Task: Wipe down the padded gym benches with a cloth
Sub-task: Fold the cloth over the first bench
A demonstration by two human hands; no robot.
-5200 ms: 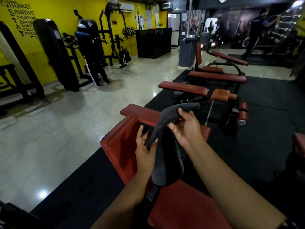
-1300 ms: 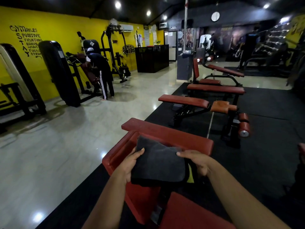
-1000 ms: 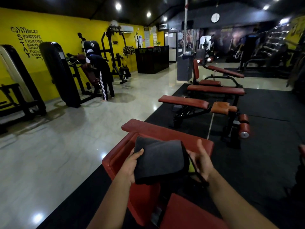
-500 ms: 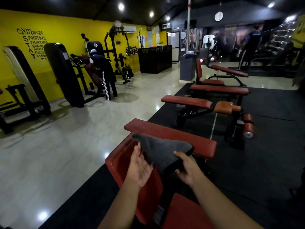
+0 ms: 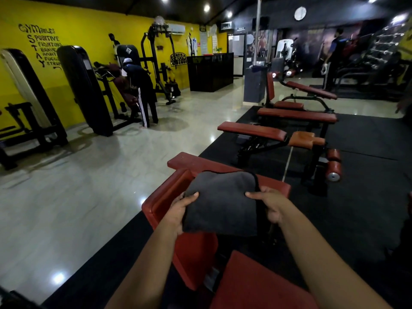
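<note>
With left grip (image 5: 178, 216) and right grip (image 5: 270, 206) each pinching the folded cloth (image 5: 220, 204) above the red surface (image 5: 196, 257), best lay it flat, pressing evenly.

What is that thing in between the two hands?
A folded dark grey cloth fills the gap: the left hand pinches its left edge and the right hand its right edge. The head view shows it.

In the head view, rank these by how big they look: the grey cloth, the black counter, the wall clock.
1. cloth, which looks largest only because it is nearest the camera
2. counter
3. clock, clearly the smallest
</note>
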